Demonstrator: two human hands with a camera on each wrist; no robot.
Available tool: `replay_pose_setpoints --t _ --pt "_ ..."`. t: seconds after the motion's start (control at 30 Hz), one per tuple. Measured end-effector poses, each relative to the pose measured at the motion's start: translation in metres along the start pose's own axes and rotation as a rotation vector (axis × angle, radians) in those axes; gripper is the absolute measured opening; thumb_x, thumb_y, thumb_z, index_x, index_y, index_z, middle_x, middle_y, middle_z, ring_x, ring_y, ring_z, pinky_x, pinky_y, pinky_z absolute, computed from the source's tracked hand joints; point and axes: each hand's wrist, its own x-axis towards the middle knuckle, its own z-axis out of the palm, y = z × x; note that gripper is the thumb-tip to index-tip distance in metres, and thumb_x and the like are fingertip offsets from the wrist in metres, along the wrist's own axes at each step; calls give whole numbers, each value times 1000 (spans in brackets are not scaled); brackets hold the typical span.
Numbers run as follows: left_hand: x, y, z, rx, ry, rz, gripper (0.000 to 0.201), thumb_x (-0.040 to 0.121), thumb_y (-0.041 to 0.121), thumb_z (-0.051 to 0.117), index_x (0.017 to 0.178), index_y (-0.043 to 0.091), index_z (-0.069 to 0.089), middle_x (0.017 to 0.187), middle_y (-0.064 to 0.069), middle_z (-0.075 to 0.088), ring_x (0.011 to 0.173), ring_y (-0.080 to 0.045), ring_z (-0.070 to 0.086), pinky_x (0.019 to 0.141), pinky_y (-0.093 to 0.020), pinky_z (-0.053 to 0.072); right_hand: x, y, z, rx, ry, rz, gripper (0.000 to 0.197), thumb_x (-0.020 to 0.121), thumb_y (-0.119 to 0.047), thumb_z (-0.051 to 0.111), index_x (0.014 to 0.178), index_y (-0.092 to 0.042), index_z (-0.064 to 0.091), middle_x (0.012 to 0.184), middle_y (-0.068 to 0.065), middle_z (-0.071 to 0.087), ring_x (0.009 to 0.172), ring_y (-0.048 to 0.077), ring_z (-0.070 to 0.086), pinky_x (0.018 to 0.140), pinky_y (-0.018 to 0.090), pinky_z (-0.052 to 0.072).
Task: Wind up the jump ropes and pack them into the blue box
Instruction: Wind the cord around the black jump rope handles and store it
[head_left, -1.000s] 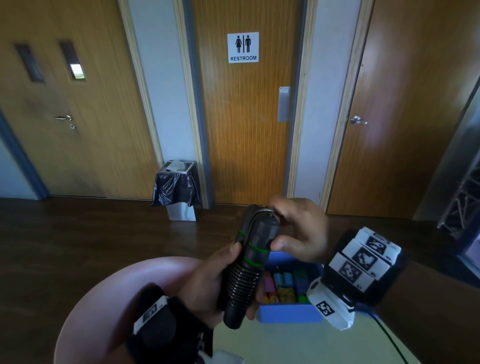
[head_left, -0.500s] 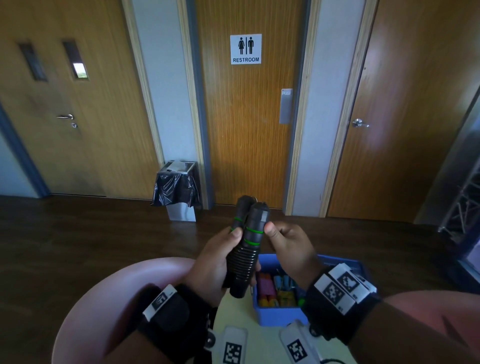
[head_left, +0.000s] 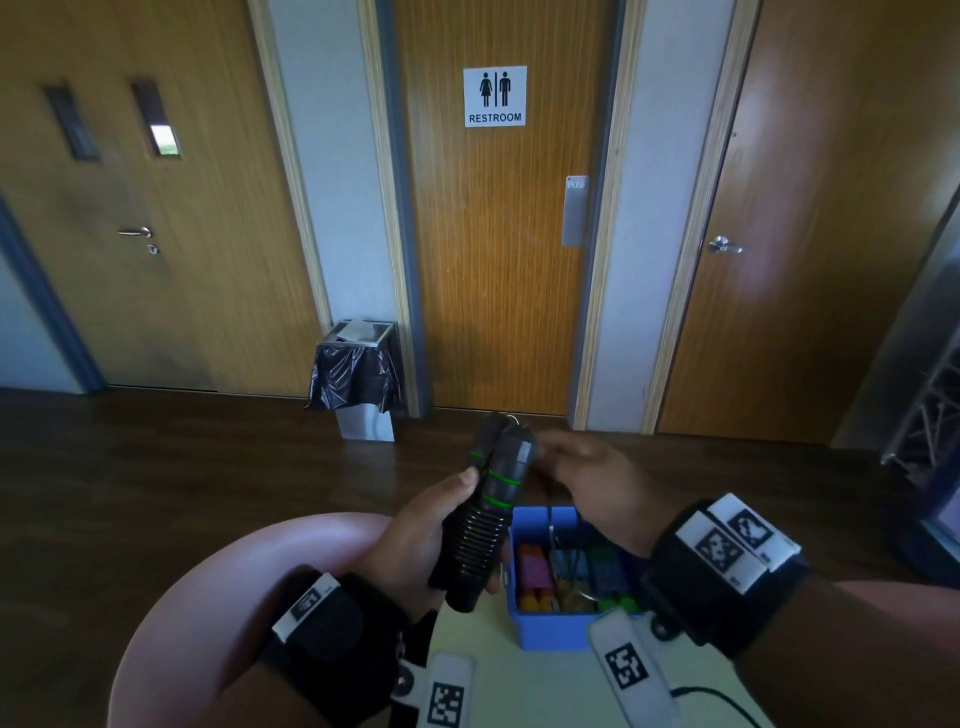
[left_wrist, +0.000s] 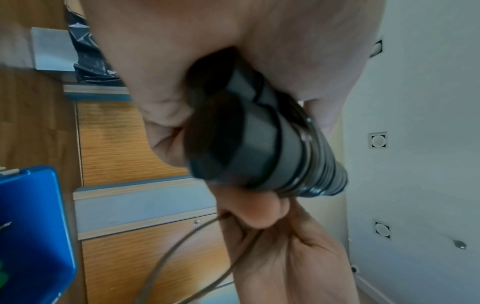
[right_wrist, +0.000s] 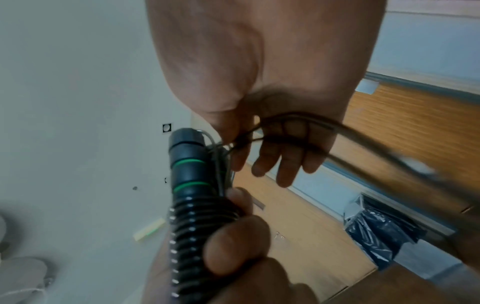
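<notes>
Two black jump-rope handles (head_left: 488, 519) with green rings stand upright side by side, gripped low down by my left hand (head_left: 431, 525). The same handles (left_wrist: 259, 144) fill the left wrist view. Just right of the handle tops, my right hand (head_left: 587, 478) holds the thin dark cord (right_wrist: 363, 139) between thumb and fingers (right_wrist: 283, 164). The cord runs from the handle tops (right_wrist: 189, 164) across those fingers. Below both hands the open blue box (head_left: 550, 631) sits on the table, with several coloured pieces inside. One corner of the box (left_wrist: 31, 226) shows in the left wrist view.
The box stands on a pale yellow table (head_left: 519, 680). A round pink seat (head_left: 208, 571) is at lower left. Across the dark wood floor, a bin with a black bag (head_left: 358, 374) stands against the wall, left of the restroom door (head_left: 498, 260).
My right hand came off the handle tops, dropped beside them, and now sits to their right with the cord in it. My left hand kept its grip on the handles.
</notes>
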Motion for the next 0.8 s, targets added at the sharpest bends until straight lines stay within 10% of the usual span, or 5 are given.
replay_pose_setpoints --t 0.17,0.37,0.5,0.8 --pt "1 7 4 -46 -5 -21 54 90 54 51 97 2 63 71 -23 60 54 -31 58 52 -34 49 -4 -11 11 -56 50 -57 25 105 -21 43 107 -12 67 76 2 64 69 15 59 64 25 47" --pt "3 9 12 -195 -36 8 63 89 62 43 90 6 72 66 -19 59 47 -29 58 48 -29 48 -27 -6 14 -365 -63 -499 39 93 -37 49 127 -19 48 92 0 66 87 14 65 77 38 50" --pt "4 6 22 -200 12 33 58 90 56 40 84 9 73 63 -17 57 47 -27 56 45 -28 48 -22 -3 -10 -626 -95 -648 53 91 -55 50 129 -19 41 81 -2 59 74 7 54 65 24 40" --pt "35 -12 66 -12 102 53 56 89 50 43 101 -3 57 64 -17 56 44 -23 57 41 -25 46 -31 30 -60 -750 -45 -472 93 72 -93 35 138 -27 44 87 -4 68 84 13 66 73 34 51"
